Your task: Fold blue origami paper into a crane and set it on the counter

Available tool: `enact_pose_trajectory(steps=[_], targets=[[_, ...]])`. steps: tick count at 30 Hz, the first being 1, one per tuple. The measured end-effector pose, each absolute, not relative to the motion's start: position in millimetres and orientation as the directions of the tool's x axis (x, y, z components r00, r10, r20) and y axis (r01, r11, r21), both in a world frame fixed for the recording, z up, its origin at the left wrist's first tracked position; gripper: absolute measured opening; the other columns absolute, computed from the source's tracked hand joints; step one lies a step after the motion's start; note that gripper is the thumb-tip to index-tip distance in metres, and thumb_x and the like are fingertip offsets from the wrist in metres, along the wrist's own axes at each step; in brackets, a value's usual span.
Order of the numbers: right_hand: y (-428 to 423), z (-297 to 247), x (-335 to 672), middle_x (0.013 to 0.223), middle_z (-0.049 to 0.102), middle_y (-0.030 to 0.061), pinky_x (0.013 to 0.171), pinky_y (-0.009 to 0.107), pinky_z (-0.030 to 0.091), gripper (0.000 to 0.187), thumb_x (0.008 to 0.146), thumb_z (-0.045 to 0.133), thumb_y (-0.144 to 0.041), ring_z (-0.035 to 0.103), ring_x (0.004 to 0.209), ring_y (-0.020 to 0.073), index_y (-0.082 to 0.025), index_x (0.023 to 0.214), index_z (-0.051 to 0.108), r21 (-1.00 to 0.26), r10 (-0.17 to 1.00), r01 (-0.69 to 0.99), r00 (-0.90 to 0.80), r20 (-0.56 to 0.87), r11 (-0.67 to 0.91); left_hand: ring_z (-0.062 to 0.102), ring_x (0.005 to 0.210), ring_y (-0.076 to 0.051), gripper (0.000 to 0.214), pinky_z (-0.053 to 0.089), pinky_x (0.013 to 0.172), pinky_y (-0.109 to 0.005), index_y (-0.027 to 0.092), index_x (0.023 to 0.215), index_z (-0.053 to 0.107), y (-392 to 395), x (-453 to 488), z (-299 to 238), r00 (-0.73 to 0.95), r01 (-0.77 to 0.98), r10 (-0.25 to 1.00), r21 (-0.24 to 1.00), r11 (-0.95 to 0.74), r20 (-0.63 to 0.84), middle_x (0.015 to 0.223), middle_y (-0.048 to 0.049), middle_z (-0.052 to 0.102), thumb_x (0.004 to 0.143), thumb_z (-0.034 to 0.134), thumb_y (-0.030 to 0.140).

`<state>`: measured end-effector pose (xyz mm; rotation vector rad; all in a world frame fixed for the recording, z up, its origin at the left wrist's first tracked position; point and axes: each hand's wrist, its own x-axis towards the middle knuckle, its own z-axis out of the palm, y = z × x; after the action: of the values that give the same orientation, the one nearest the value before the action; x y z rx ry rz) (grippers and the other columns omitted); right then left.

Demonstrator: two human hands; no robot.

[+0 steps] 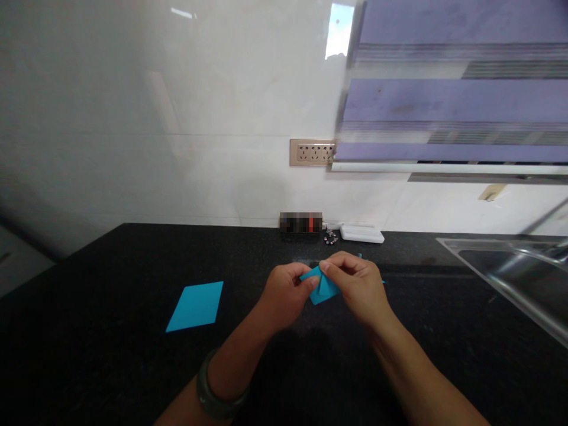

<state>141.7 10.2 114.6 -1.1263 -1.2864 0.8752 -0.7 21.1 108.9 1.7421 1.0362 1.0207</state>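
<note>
A small piece of folded blue paper point(326, 289) is held between my two hands, just above the dark counter. My left hand point(288, 294) pinches its left side, with the thumb lying on the front. On the upper right, my right hand point(355, 282) grips the paper between thumb and fingers. Creased flaps show on the face toward me; its back is hidden. To the left, a flat blue sheet of paper point(197, 306) lies on the counter. Bits of something blue peek out behind my right hand, too covered to name.
Along the wall on the black counter point(110, 355) stand a blurred dark box point(300, 223), a small beaded ring point(330, 238) and a white oblong case point(361, 234). A metal sink point(510, 266) is at the right. Above are a socket panel point(313, 152) and a purple blind point(457, 106).
</note>
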Motion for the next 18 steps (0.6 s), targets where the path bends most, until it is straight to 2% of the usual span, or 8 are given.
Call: enact_pose_trajectory(steps=[4, 11, 15, 18], targets=[[10.5, 114.7, 144.7, 0.057, 0.051, -0.0017, 0.047, 0.022, 0.037, 0.018, 0.069, 0.063, -0.031, 0.043, 0.051, 0.0085, -0.014, 0.062, 0.060, -0.956, 0.944, 0.084, 0.155, 0.291, 0.281, 0.050, 0.056, -0.012, 0.017, 0.037, 0.052, -0.022, 0.013, 0.072, 0.064, 20.1, 0.5, 113.3, 0.316, 0.157, 0.932, 0.958, -0.238, 0.180, 0.062, -0.0016, 0.059, 0.071, 0.056, 0.028], [11.7, 113.3, 143.5, 0.057, 0.052, -0.0015, 0.048, 0.023, 0.038, 0.019, 0.068, 0.063, -0.032, 0.044, 0.050, 0.0089, -0.014, 0.062, 0.060, -0.953, 0.932, 0.070, 0.197, 0.304, 0.295, 0.047, 0.049, -0.011, 0.023, 0.034, 0.047, -0.022, 0.013, 0.062, 0.058, 20.2, -1.2, 114.7, 0.297, 0.216, 0.946, 0.956, -0.200, 0.131, 0.053, -0.0012, 0.055, 0.072, 0.054, 0.032], [12.2, 111.9, 144.2, 0.058, 0.052, -0.0009, 0.048, 0.023, 0.039, 0.019, 0.069, 0.063, -0.033, 0.044, 0.051, 0.0091, -0.014, 0.063, 0.060, -0.952, 0.928, 0.076, 0.214, 0.305, 0.296, 0.051, 0.055, -0.012, 0.017, 0.038, 0.054, -0.023, 0.013, 0.066, 0.060, 20.8, -3.4, 115.8, 0.359, 0.150, 0.924, 0.968, -0.199, 0.135, 0.059, -0.0020, 0.058, 0.073, 0.054, 0.028], [14.9, 110.7, 149.0, 0.056, 0.052, -0.0013, 0.048, 0.023, 0.038, 0.019, 0.069, 0.064, -0.033, 0.043, 0.050, 0.0091, -0.015, 0.064, 0.060, -0.952, 0.920, 0.040, 0.250, 0.303, 0.303, 0.055, 0.065, -0.014, 0.013, 0.042, 0.064, -0.026, 0.012, 0.072, 0.062, 20.4, -4.6, 119.1, 0.438, 0.030, 0.891, 0.989, -0.145, 0.118, 0.068, -0.0038, 0.061, 0.072, 0.056, 0.023]])
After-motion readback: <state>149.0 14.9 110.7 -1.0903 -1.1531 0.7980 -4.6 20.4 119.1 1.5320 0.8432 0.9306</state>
